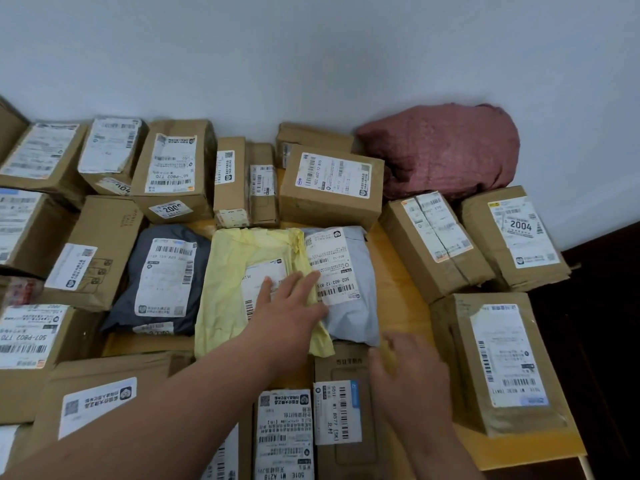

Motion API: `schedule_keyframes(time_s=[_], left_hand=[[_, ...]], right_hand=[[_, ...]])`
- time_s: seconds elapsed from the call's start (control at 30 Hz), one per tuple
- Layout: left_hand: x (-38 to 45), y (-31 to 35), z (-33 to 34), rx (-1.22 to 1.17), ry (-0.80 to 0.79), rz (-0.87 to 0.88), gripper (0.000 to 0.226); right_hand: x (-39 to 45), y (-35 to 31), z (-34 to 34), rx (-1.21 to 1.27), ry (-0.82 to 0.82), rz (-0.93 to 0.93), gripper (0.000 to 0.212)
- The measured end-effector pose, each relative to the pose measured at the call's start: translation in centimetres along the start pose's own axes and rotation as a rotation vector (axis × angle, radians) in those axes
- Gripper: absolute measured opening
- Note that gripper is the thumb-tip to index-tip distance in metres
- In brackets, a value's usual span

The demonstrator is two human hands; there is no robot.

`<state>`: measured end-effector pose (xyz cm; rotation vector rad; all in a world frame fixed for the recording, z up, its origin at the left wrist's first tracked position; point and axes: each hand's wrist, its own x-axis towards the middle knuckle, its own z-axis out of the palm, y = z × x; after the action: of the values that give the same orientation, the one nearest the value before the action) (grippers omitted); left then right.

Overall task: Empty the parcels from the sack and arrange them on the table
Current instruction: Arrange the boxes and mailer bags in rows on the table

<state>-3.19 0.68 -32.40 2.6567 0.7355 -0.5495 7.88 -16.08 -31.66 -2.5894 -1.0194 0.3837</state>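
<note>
Parcels are crowding the table (408, 271), boxes ringing soft mailers at its middle. Nearest, the right hand (412, 372) is hovering over a flat box (341, 365), fingers loosely curled and gripping nothing. Beyond it, the left hand (291, 303) is pressing flat, fingers spread, across the yellow mailer (228, 282) and grey mailer (360, 306). Both look light, limp and slick, best slid or pinched at an edge. Farthest back, the red sack (446, 150) is slumping against the wall, apparently emptied.

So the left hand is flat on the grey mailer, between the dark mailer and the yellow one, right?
Not quite. In the head view the left hand lies flat on the yellow mailer, which sits between the dark mailer and the grey mailer.
</note>
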Motion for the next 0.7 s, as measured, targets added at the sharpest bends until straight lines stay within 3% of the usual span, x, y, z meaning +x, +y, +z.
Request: schedule_keyframes(time_s=[0.07, 0.13, 0.2, 0.27, 0.43, 0.5, 0.57, 0.7], left_hand=[[0.3, 0.7, 0.2, -0.021, 0.053, -0.014, 0.062], [0.6, 1.3, 0.3, -0.056, 0.082, -0.021, 0.069], [1.0, 2.0, 0.4, -0.065, 0.069, -0.004, 0.07], [1.3, 2.6, 0.5, -0.055, 0.031, 0.001, 0.065], [1.7, 3.5, 0.4, -0.078, 0.011, -0.034, 0.054], [1.8, 3.9, 0.2, -0.084, 0.028, -0.046, 0.055], [1.9, 4.2, 0.0, -0.091, 0.047, -0.063, 0.055], [2.0, 4.6, -0.6, -0.09, 0.099, -0.09, 0.059]], right_hand=[[1.3, 1.5, -2.2, -0.066, 0.285, -0.05, 0.031], [2.9, 3.5, -4.4, -0.105, 0.335, 0.135, 0.041], [4.4, 6.0, -6.1, -0.156, 0.186, 0.379, 0.074], [5.0, 7.8, -7.2, -0.195, -0.012, 0.478, 0.095], [3.6, 6.9, -7.0, -0.211, -0.247, 0.364, 0.111], [2.7, 5.7, -6.4, -0.179, -0.326, 0.304, 0.11], [2.4, 5.0, -6.3, -0.128, -0.328, 0.26, 0.096], [5.1, 5.3, -6.6, -0.09, -0.083, 0.191, 0.068]])
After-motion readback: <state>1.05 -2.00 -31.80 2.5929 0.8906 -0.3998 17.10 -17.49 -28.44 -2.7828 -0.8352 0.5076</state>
